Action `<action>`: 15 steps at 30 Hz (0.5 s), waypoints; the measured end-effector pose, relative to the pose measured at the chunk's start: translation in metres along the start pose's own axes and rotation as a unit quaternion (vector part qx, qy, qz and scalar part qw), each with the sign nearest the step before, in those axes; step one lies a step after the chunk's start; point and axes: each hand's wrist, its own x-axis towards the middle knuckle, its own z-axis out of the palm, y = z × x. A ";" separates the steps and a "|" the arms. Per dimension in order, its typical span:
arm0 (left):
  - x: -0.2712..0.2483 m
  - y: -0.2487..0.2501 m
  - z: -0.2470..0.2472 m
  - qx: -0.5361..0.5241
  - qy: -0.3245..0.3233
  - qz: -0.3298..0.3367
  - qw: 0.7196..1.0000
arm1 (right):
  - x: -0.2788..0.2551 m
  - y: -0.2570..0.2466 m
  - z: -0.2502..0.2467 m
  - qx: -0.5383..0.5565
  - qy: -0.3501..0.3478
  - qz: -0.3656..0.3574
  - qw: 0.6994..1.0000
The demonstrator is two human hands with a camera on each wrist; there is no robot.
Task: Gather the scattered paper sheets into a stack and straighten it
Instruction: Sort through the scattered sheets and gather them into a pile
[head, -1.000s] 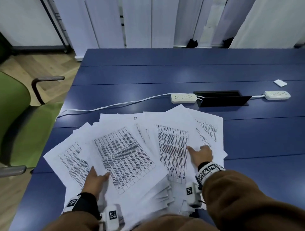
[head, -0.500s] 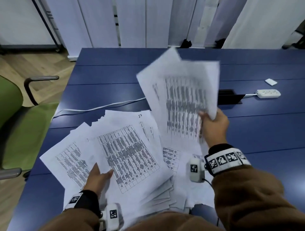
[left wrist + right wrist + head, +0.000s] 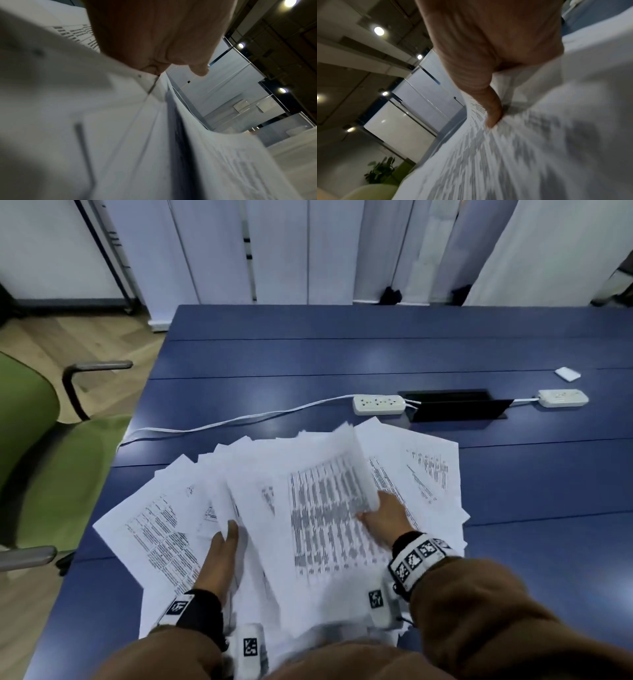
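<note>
On the blue table (image 3: 342,354): right hand (image 3: 383,513) pinches top sheets (image 3: 325,508); left hand (image 3: 221,559) flat, fingers straight, on the spread beside them.

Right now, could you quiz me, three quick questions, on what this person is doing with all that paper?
1. True or false: the right hand grips a bundle of sheets.
2. What does the left hand rest on? A) power strip B) spread papers C) chair
3. Fill in: two white ___ strips lie beyond the papers on the blue table.

Key: 1 true; 2 B, the spread papers; 3 power, near and far.
</note>
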 end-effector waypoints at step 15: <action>-0.002 -0.030 0.005 0.090 0.020 0.030 0.995 | 0.017 0.023 0.010 -0.131 0.054 -0.075 0.987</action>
